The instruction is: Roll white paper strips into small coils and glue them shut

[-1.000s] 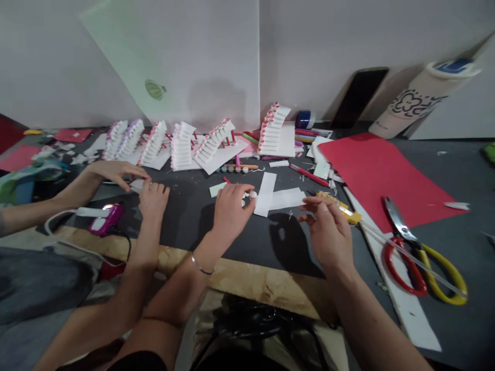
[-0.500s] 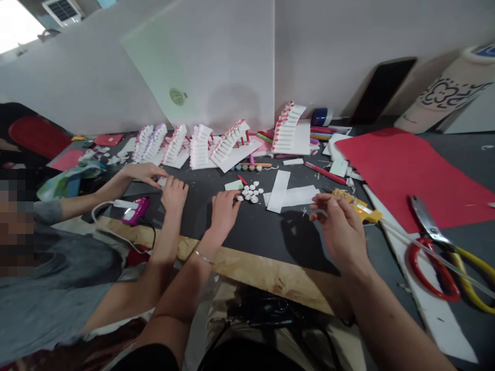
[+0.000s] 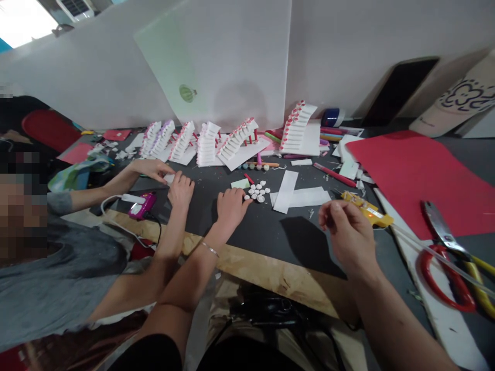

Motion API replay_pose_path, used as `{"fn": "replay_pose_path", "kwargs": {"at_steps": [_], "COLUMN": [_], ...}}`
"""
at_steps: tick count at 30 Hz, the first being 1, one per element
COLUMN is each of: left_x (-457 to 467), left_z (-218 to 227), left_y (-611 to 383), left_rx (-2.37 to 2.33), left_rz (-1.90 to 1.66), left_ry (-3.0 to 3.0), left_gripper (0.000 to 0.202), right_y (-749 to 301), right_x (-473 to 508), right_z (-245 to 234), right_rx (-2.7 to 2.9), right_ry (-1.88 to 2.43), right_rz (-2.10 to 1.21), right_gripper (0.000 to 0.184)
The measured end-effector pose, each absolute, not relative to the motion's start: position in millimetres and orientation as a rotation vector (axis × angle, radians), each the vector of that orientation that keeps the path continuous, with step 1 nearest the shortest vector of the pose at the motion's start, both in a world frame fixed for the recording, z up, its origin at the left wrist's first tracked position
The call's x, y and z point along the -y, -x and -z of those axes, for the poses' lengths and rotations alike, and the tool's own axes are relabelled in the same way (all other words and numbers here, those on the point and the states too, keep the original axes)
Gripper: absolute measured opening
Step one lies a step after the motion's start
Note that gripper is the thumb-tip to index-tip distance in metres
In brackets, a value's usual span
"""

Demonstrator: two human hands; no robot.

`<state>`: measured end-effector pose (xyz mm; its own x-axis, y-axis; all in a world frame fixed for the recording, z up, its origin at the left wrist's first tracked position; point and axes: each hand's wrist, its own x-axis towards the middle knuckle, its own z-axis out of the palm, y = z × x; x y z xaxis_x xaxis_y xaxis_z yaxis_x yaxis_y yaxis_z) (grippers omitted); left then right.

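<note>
My left hand (image 3: 230, 205) rests palm down on the black mat (image 3: 270, 229), fingers stretched forward and slightly apart, tips just left of a cluster of small white discs (image 3: 257, 191). It holds nothing and wears a thin bracelet. My right hand (image 3: 346, 232) hovers above the mat with fingers curled and pinched together near the thumb; what is between them is too small to make out. Just beyond it lies a yellow glue gun (image 3: 367, 211). Crossed white paper strips (image 3: 299, 195) lie between my hands.
A co-worker's two hands (image 3: 170, 180) press a small white piece beside a pink glue gun (image 3: 141, 206). White paper staircases (image 3: 216, 141) line the back. A red sheet (image 3: 417, 175), scissors (image 3: 448, 252), pens (image 3: 334, 175) and a white board strip (image 3: 444, 319) lie at right.
My left hand drew back off the white discs, uncovering them, and now lies flat. My right hand's fingers curled in closer together. The view swung left, showing more of the co-worker.
</note>
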<state>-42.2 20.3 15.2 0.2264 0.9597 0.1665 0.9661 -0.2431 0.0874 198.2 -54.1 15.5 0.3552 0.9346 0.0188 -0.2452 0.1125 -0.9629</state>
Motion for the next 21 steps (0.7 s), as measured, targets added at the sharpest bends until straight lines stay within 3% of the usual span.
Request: {"fn": "replay_pose_path", "kwargs": {"at_steps": [3,9,12,16,21], "left_x": [-23.7,-29.3,-24.8,-10.8,-2.3], "left_z": [-15.0,-13.3,-22.6,-46.5,-61.2], "left_y": [39.6,48.0,56.0,40.5,-19.3], "left_rx": [1.88,1.992,2.099,1.91,1.483], "left_rz": [0.293,0.411,0.687,1.1,1.42], "left_ry": [2.476,2.583,2.541,2.37,3.068], "left_gripper": [0.014,0.026,0.034,0.012,0.021], "right_y": [-197.3,-195.0,-195.7,-195.7,-191.8], "right_x": [53.1,52.2,52.1,53.6,55.4], "right_z": [-15.7,-15.4,-14.1,-15.8,-17.9], "right_rx": [0.795,0.712,0.649,0.608,0.606], "right_ry": [1.15,1.162,1.103,0.938,0.671], "right_rz": [-1.044,-1.167,-1.306,-1.604,-1.864], "right_gripper": [0.025,0.033,0.032,0.032,0.052]}}
